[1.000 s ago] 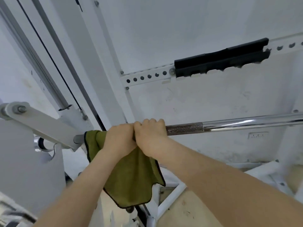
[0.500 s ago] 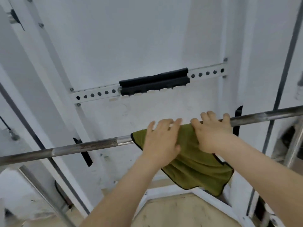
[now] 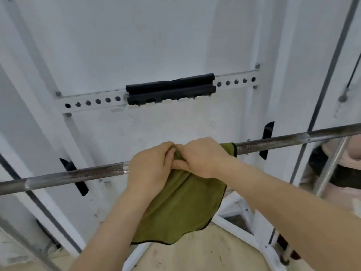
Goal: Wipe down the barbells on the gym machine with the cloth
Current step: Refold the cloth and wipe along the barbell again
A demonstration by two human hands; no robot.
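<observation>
A steel barbell (image 3: pixel 74 176) runs across the view, low at the left and rising to the right, with dark knurled sections. An olive-green cloth (image 3: pixel 181 208) with a black hem is draped over the bar's middle and hangs below it. My left hand (image 3: pixel 149 169) is clenched over the cloth on the bar. My right hand (image 3: pixel 203 156) grips the cloth on the bar right beside it, and the two hands touch. A corner of the cloth sticks out to the right of my right hand.
Behind the bar stands the white machine frame with a perforated crossbar (image 3: pixel 91 101) carrying a black pad (image 3: pixel 171 89). Black hooks (image 3: pixel 75 176) (image 3: pixel 266 139) sit on the uprights. Steel guide rods (image 3: pixel 330 61) run at the right; white base tubes (image 3: pixel 234 227) lie on the floor.
Over the second the hands and cloth slid from the bar's left end to its middle. Since half a second ago the spread hands closed together, bunching the cloth on the bar.
</observation>
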